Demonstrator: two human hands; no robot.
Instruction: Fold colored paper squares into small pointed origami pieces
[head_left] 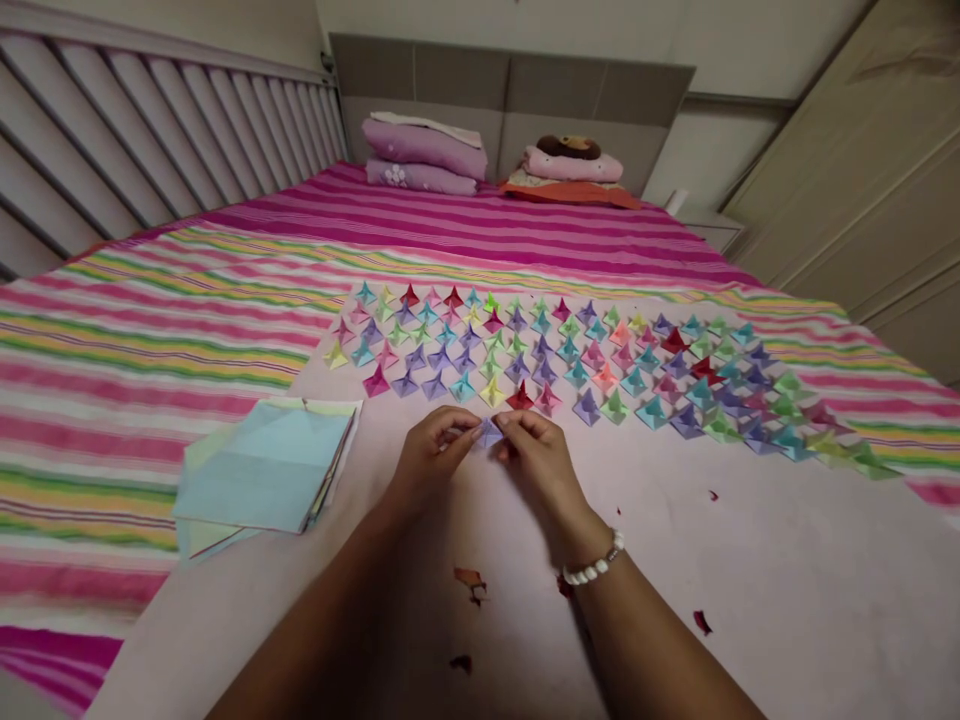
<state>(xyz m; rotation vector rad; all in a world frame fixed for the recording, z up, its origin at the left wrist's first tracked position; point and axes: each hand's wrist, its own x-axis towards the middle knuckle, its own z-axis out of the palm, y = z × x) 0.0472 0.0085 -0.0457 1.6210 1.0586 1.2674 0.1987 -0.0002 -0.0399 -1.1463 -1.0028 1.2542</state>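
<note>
Between my two hands is a small lilac folded paper piece (489, 432), held just above the pale board (645, 560). My left hand (440, 445) pinches its left side with thumb and fingers. The opposite side is pinched by my right hand (534, 450), with a white bead bracelet on that wrist. Just beyond my fingertips stand rows of small star-like folded papers in many colours, among them a red one (520, 396) and a yellow one (493, 391). The fingers partly hide the lilac piece.
A stack of coloured paper sheets (262, 465), light blue on top, lies at the left edge of the board. Torn paper scraps (470, 578) are scattered near my forearms. Striped bedding (97, 400) surrounds the board; folded bedding (424, 155) is piled by the headboard (465, 85).
</note>
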